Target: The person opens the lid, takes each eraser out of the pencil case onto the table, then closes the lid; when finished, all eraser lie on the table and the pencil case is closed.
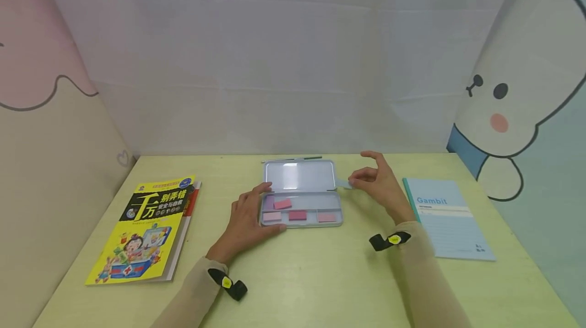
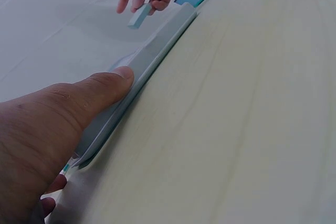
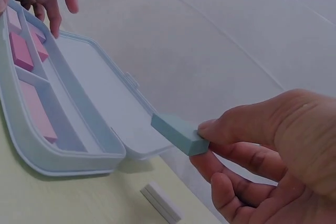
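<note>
— Where is the blue-green block (image 3: 179, 134)?
— The right hand (image 1: 381, 186) pinches it near the right end of the open lid (image 1: 313, 175).
— And the left hand (image 1: 247, 218)?
— It is apart from the right one, and it grips the left end of the pale case (image 1: 316, 201). Pink blocks (image 1: 297, 215) lie inside.
</note>
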`<state>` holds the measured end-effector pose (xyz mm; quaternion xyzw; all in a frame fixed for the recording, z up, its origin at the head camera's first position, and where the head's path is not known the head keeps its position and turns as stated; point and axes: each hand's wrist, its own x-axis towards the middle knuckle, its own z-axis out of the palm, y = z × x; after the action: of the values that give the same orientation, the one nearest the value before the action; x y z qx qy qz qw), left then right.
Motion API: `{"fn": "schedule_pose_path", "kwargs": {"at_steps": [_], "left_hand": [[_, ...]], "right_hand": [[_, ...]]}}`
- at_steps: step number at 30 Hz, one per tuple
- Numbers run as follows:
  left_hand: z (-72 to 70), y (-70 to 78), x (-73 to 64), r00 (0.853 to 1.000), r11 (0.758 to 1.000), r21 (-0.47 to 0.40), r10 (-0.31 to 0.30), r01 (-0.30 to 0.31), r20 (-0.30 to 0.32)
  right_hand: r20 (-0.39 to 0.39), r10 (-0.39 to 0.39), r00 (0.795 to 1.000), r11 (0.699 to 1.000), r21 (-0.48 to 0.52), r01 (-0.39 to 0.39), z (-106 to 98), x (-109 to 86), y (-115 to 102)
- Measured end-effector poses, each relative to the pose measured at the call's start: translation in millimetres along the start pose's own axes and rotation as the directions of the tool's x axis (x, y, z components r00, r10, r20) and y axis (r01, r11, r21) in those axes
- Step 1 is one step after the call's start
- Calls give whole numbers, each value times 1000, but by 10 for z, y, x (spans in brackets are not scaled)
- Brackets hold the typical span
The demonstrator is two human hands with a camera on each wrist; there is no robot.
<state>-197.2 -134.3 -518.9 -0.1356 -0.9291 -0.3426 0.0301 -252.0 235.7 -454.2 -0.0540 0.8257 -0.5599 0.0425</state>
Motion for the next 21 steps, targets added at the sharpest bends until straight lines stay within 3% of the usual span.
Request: {"fn": "schedule_pose_path", "kwargs": {"at_steps": [13, 21], "left_hand": [[-11, 5, -2, 1000, 1000, 1, 6, -6, -4], [-6, 7, 4, 1000, 1000, -1, 4, -4, 0]], "right_hand": [[103, 61, 993, 985, -166, -43, -174, -36, 55], [110, 22, 994, 965, -264, 7, -173, -22, 136]]}}
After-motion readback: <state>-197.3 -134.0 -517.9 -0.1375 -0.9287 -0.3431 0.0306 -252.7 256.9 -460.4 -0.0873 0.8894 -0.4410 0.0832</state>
